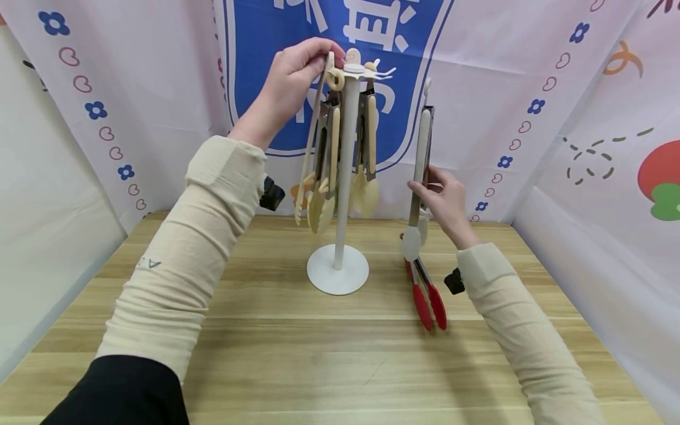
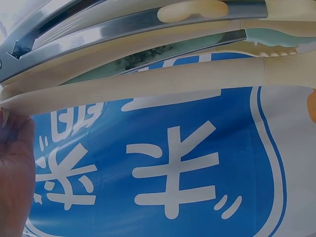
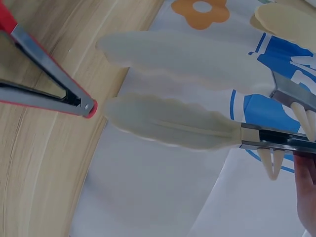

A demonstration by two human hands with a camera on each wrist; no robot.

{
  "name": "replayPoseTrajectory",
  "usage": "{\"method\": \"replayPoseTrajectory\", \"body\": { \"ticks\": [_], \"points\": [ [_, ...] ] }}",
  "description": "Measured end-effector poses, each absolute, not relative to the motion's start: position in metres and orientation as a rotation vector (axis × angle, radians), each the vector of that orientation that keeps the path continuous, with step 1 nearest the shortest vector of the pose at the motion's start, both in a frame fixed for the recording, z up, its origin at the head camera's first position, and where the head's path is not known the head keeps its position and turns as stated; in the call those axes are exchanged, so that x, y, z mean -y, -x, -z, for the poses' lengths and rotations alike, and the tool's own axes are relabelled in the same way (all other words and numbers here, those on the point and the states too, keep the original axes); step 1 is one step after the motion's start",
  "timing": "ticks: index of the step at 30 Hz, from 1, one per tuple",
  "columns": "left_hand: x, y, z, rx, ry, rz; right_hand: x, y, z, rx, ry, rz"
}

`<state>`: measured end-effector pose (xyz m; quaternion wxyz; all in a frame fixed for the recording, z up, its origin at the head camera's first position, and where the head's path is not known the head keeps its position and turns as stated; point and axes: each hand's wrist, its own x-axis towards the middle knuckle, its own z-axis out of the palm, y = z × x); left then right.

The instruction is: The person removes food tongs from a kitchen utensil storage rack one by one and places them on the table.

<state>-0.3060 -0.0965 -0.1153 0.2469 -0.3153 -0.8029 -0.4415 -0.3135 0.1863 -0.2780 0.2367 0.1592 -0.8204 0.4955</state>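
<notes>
A white stand [image 1: 347,159] has several cream-and-metal tongs [image 1: 370,127] hanging from the hooks at its top. My left hand [image 1: 303,65] is up at these hooks, its fingers and thumb pinching the top end of slim cream tongs [image 1: 312,141] that hang on the left side. In the left wrist view, the slim tongs [image 2: 148,88] run below a metal-armed pair. To the right of the stand, my right hand [image 1: 446,198] grips white-and-metal tongs [image 1: 423,133] upright, with their pale scalloped heads [image 3: 173,123] pointing down and apart.
Red-tipped tongs [image 1: 429,304] lie spread on the wooden table [image 1: 265,366], just under the white pair's heads. The stand's round base [image 1: 337,284] rests near the table's middle. Behind the table hangs a printed cloth [image 1: 473,88] with a blue panel.
</notes>
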Motion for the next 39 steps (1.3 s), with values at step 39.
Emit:
{"method": "replayPoseTrajectory", "body": {
  "ticks": [39],
  "points": [
    [0.096,0.308,0.116,2.178,0.871,1.218,-0.23,0.3,0.289,2.406,-0.129,-0.94]
  ]
}}
